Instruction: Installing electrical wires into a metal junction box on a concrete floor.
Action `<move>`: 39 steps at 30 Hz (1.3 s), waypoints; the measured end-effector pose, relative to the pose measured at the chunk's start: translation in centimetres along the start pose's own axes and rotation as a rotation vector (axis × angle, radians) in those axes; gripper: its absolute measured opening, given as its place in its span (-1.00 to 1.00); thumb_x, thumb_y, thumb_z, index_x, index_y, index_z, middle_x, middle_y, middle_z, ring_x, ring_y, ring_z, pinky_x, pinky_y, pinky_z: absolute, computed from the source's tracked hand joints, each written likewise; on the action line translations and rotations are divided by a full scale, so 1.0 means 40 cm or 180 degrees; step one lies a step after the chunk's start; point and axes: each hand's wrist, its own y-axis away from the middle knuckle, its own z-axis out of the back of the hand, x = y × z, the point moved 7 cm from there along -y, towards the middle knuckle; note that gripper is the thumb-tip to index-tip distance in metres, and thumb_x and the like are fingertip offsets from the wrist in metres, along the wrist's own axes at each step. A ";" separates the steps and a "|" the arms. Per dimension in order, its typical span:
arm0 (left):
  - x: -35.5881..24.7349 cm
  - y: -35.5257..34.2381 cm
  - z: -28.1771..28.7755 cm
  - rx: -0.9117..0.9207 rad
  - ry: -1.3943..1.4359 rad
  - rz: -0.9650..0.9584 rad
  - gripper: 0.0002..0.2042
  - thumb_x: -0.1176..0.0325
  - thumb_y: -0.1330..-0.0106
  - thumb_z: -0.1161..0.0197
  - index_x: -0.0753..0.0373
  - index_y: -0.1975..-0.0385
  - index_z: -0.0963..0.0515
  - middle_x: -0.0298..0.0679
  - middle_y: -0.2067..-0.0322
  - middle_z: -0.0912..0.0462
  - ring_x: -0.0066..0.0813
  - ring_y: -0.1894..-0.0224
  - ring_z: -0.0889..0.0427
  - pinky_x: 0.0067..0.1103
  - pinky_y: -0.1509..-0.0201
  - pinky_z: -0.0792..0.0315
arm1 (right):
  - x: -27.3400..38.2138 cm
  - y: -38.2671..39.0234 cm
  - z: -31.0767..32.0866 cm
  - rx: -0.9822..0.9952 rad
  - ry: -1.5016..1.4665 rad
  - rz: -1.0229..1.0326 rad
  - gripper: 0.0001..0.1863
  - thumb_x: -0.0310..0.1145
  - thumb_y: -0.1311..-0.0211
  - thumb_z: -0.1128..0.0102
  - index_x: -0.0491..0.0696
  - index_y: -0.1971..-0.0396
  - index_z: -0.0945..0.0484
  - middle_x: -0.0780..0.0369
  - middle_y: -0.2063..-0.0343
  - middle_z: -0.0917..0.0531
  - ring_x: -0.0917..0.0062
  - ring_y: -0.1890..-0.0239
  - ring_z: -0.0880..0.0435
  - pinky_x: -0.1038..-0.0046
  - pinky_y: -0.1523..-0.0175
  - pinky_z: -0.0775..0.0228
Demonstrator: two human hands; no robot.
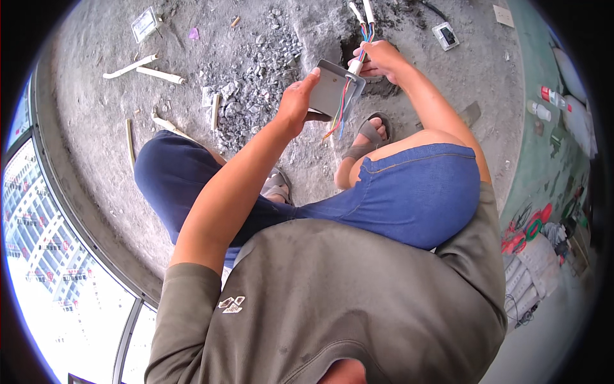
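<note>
Your left grip [297, 102] has the box [327, 93], right grip's [385, 60] around the wires [365, 32] just beyond it. Looks like they're threaded through already; ends inside the box hang loose, unjoined.

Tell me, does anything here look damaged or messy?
Yes: the floor looks partly broken. Loose grey rubble lies left of the grey box, a dark hollow shows beyond it, and pale pipe pieces are scattered farther left.

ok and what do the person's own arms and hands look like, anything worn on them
The left hand and right hand are bare, with no gloves. Short, dark grey-brown sleeves leave both forearms uncovered; no watch or bracelet shows.
</note>
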 end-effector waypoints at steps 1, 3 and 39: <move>0.004 0.005 -0.002 0.0009 0.0005 0.0008 -0.42 -0.14 -0.27 -0.01 0.29 -0.01 -0.39 -0.09 0.18 -0.55 -0.22 0.22 -0.62 -0.24 0.20 -0.58 | -0.005 0.006 0.003 0.0040 -0.0022 0.0013 -0.59 -0.16 -0.36 0.19 -0.22 0.07 -0.37 0.06 0.21 -0.63 0.35 0.21 -0.65 0.32 0.03 -0.49; 0.015 0.021 -0.022 0.0179 0.0610 0.0315 -0.45 -0.13 -0.29 0.01 0.24 -0.04 -0.39 -0.11 0.14 -0.54 -0.22 0.19 -0.61 -0.20 0.13 -0.54 | -0.013 0.018 0.011 0.0060 -0.0071 0.0050 -0.57 -0.11 -0.36 0.17 -0.20 0.07 -0.39 0.07 0.21 -0.63 0.36 0.20 -0.65 0.33 0.03 -0.49; 0.020 -0.050 -0.039 -0.0875 -0.0761 -0.0507 -0.19 -0.33 0.11 -0.29 0.50 0.27 -0.58 0.07 0.29 -0.63 -0.21 0.18 -0.62 -0.44 0.04 -0.41 | -0.034 0.369 -0.285 -0.0381 -0.0663 -0.1241 -0.80 -0.32 -0.20 -0.03 -0.15 0.32 -0.48 0.21 0.43 -0.62 0.55 0.43 -0.62 0.45 0.30 -0.54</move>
